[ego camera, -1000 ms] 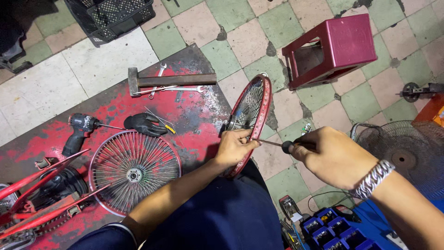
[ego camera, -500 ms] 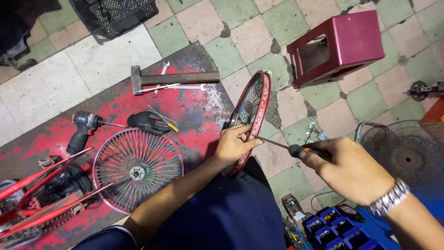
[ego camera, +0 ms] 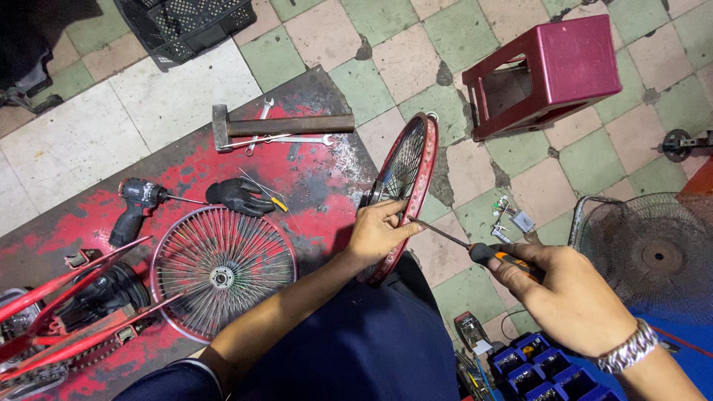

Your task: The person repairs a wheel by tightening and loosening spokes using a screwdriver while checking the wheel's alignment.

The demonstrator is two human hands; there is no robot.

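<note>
Red-painted metal forms the spoked wheel rim (ego camera: 405, 189) that stands on edge between the person's knees, its lower part resting against the dark trousers (ego camera: 356, 349) and its top leaning out over the tiled floor (ego camera: 460, 44). The left hand (ego camera: 375, 234) is clenched around the rim's edge near the bottom, thumb and fingers pinching it steady. The right hand (ego camera: 572, 301) is closed on the orange-and-black handle of a screwdriver (ego camera: 475, 249), whose thin shaft runs up to the rim just beside the left fingertips. Judging by its look, the rim is stiff and fairly light, but the thin spokes would likely bend if squeezed, so the hoop itself seems the safer place to hold; its painted surface may be a little slick. Nearby on the worn red mat (ego camera: 186, 171) lie a second spoked wheel (ego camera: 219, 275), a black glove (ego camera: 238, 194), a cordless drill (ego camera: 134, 208), a hammer (ego camera: 275, 126) and wrenches (ego camera: 286, 139). Exactly where the screwdriver tip meets the rim is hidden behind the left fingers, and the rim's lowest part is covered by that hand and the trousers. A red frame at lower left is cut off by the picture's edge.
</note>
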